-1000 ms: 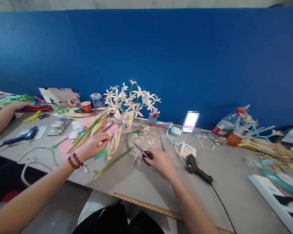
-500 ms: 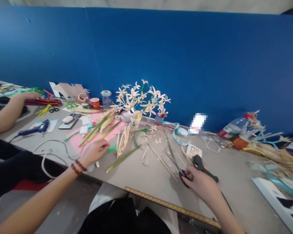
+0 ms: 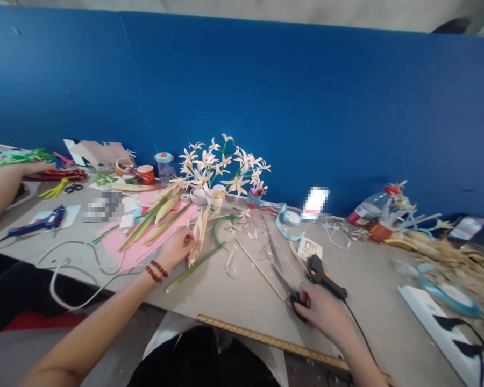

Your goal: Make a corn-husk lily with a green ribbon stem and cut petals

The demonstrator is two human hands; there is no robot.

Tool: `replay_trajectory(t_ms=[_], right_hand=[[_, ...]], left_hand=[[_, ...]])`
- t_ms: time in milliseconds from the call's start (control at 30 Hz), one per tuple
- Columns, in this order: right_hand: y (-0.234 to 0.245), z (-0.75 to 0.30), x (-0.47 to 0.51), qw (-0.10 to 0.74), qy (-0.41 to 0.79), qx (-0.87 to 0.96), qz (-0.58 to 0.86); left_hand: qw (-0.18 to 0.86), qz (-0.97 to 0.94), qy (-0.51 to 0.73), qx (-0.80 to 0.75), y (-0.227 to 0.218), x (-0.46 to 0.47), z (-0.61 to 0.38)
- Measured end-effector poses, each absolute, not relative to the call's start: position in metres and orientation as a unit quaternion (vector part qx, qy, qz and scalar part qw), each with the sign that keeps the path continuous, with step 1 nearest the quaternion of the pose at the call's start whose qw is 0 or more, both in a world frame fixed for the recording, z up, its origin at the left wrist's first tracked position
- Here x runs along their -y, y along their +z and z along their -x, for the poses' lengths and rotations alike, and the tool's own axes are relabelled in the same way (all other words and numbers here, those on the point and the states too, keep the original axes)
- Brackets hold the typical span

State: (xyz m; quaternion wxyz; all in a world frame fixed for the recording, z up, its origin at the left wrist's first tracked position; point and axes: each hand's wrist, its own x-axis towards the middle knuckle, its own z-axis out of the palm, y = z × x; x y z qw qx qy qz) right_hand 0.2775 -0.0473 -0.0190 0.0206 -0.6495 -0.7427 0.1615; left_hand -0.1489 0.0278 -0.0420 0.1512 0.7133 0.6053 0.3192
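Observation:
My right hand [image 3: 320, 309] is closed round the black handles of a pair of scissors [image 3: 283, 279], whose long blades point away from me, slightly parted, just above or on the table. My left hand [image 3: 177, 248], with a red bead bracelet at the wrist, has its fingers curled against a bundle of pale dried husk strips [image 3: 200, 228]. Whether the fingertips pinch any strip is hidden. Below it lies a green leaf stalk [image 3: 193, 269]. A thin stick [image 3: 260, 269] lies between my hands. Farther back, white husk flowers [image 3: 226, 166] on green stems stand in a paper cup [image 3: 215, 201].
To the right are a black glue gun [image 3: 326, 277], a blue ribbon roll [image 3: 290, 217], a plastic bottle [image 3: 369, 207] and a white power strip [image 3: 435, 328]. Pink paper [image 3: 127, 252] carries green husks [image 3: 149, 220]. A co-worker's arm [image 3: 8, 185] reaches in from the left, beyond a blue glue gun [image 3: 38, 223].
My left hand has moved right and reached the husk bundle. The right hand keeps hold of the scissors. The whole view has shifted slightly, so the table things appear farther left.

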Motion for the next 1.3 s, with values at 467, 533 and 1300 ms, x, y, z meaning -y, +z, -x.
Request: replay_trajectory(t_ms=[467,533,1300], right_hand=[[0.025,-0.101,-0.041,0.145,0.258,0.849,0.438],[0.014,-0.059,-0.057,0.123,0.238,0.854,0.445],[-0.014,-0.007,-0.059,0.053,0.176,0.871,0.456]], left_hand=[[0.084,-0.752,0.345,-0.555,-0.050,-0.019,0.146],[0.080,-0.753,0.346,-0.554,-0.051,-0.017,0.144],[0.057,-0.665,0.103,-0.738,-0.028,-0.019,0.172]])
